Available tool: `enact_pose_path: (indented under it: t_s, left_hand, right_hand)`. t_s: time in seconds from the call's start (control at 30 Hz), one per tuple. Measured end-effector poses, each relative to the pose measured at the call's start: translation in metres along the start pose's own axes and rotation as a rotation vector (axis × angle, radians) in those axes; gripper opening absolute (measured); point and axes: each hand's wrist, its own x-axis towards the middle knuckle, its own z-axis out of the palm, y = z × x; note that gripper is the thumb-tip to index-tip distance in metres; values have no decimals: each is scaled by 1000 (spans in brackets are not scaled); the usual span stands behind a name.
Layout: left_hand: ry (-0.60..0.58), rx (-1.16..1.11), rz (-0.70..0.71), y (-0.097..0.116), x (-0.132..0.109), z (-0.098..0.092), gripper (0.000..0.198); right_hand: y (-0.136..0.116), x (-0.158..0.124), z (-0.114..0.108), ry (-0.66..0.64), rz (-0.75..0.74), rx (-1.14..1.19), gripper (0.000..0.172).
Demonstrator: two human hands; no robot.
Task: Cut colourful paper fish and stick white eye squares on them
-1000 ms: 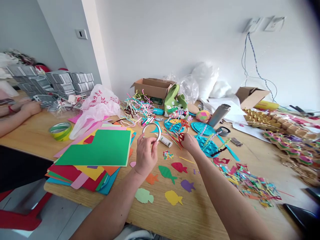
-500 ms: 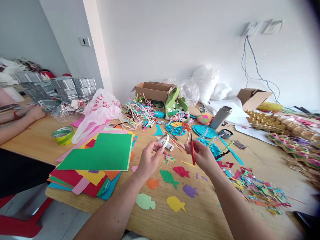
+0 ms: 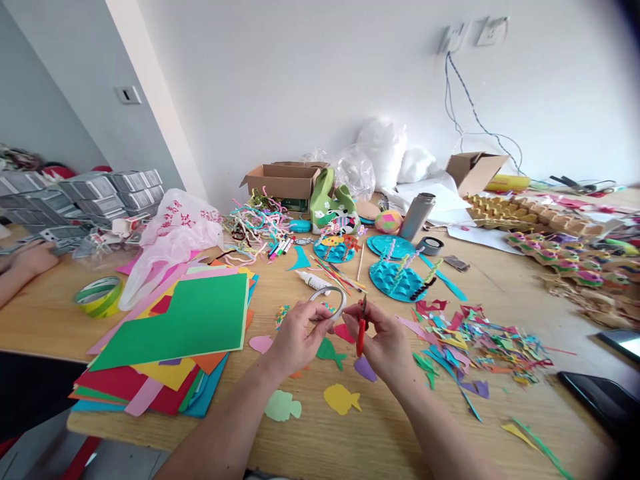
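My left hand (image 3: 299,335) grips a white ring-shaped roll of tape (image 3: 340,308), held upright above the table. Close to its right, my right hand (image 3: 383,340) is closed around red-handled scissors (image 3: 361,337). The two hands are nearly touching; whether the right fingertips pinch the tape's end I cannot make out. Below them lie paper fish: a yellow one (image 3: 342,399), a pale green one (image 3: 283,405), a dark green one (image 3: 330,352) and a purple one (image 3: 365,369) partly under my right hand. A white glue bottle (image 3: 313,281) lies just beyond the tape roll.
Coloured paper sheets (image 3: 215,313) are stacked at left, beside a yellow-green tape roll (image 3: 99,296). Paper scraps (image 3: 480,340) spread at right near a black phone (image 3: 595,403). Blue plates (image 3: 395,280) and a steel flask (image 3: 417,215) stand behind. Another person's hand (image 3: 33,257) rests far left.
My hands have come closer together, the scissors moving toward the tape roll. The roll has turned to show its round opening more. The view has shifted to the right.
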Motion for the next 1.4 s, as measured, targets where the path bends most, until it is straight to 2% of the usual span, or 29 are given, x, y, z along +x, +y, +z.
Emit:
enact_pose_path:
  t_s: [0.23, 0.4, 0.67, 1.17, 1.4]
  left_hand:
    - [-4, 130, 158, -5, -2, 5, 5]
    - [13, 195, 222, -8, -2, 7, 5]
    - [36, 214, 257, -9, -3, 9, 5]
    - [27, 246, 253, -5, -3, 10, 7]
    - [45, 252, 246, -6, -5, 12, 9]
  right_hand:
    - [-3, 0, -3, -56, 111, 71, 19]
    - [1, -1, -4, -61, 71, -13, 18]
    - [2, -4, -6, -47, 15, -63, 13]
    - [1, -6, -10, 38, -128, -173, 16]
    - [3, -6, -8, 2, -150, -184, 16]
